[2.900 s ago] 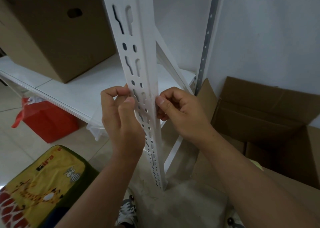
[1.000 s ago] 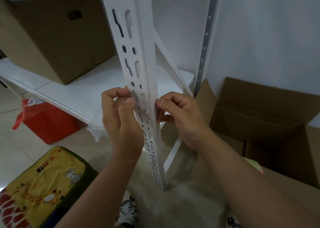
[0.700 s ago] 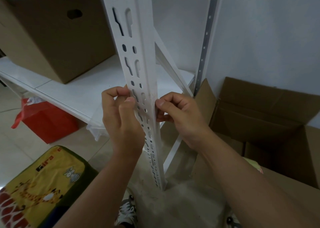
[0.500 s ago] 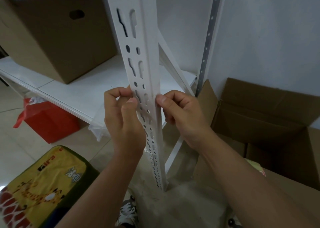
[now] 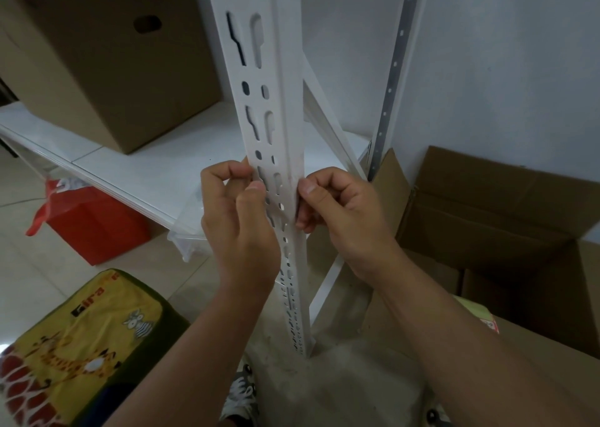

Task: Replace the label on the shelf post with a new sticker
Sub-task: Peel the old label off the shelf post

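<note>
— Why both hands on the shelf post (image 5: 285, 127) at one height?
— Seemingly to work a pale sticker (image 5: 281, 196) there: left hand (image 5: 242, 228) curled, thumb and forefinger pinching at the slotted face; right hand (image 5: 341, 218) curled too, thumb pressing the post's corner edge.
— Sticker's place?
— Between the two grips, against the post. Hard to tell old label from new.
— Below the grips?
— Bare post down to the floor (image 5: 341, 391). Right of the grips, an open cardboard box (image 5: 493, 218).

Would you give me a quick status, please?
Left hand and right hand pinching at post, one per edge. Sticker not discernible. Nothing blocking.
</note>
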Demonstrator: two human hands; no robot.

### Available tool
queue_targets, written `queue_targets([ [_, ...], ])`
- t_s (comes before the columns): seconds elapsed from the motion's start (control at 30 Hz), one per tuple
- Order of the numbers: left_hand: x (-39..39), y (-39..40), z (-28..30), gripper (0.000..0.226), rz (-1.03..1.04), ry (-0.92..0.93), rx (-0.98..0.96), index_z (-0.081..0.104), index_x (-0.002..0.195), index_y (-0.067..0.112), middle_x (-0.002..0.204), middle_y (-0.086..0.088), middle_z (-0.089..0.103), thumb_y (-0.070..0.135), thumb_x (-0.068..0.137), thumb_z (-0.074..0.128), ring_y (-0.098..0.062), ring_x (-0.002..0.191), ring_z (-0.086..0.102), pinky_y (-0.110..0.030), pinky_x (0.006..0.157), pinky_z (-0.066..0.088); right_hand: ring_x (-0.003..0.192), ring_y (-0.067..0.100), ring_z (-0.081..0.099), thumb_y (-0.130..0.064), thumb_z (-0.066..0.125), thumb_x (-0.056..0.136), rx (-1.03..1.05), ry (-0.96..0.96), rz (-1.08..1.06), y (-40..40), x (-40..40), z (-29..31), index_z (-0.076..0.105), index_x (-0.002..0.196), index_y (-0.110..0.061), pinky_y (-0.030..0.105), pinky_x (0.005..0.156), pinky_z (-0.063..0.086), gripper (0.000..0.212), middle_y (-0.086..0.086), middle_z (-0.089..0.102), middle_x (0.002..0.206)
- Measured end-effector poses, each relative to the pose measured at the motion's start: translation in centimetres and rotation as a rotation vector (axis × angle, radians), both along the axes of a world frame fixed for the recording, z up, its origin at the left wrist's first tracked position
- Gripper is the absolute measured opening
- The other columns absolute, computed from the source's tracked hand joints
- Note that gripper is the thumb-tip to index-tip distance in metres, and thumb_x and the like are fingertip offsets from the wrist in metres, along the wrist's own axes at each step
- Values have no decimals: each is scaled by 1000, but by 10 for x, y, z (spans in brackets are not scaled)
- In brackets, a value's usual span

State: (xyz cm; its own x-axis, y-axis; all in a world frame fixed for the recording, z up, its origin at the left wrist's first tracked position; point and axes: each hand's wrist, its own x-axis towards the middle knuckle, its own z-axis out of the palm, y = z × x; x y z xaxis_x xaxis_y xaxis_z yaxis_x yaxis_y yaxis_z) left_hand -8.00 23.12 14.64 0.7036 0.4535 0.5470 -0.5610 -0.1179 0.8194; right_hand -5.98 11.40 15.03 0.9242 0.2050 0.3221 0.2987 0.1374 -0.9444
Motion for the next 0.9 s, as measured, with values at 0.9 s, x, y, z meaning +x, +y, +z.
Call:
queue_targets([
  [0.9,2,-4,-1,31,16,-14,6,44,96,4,62,14,46,30,80,39,-1,52,40,-16,52,34,56,15,60,-8,54,94,6,31,-16,1,-2,1,61,88,5,27,58,53,16,10,62,65],
])
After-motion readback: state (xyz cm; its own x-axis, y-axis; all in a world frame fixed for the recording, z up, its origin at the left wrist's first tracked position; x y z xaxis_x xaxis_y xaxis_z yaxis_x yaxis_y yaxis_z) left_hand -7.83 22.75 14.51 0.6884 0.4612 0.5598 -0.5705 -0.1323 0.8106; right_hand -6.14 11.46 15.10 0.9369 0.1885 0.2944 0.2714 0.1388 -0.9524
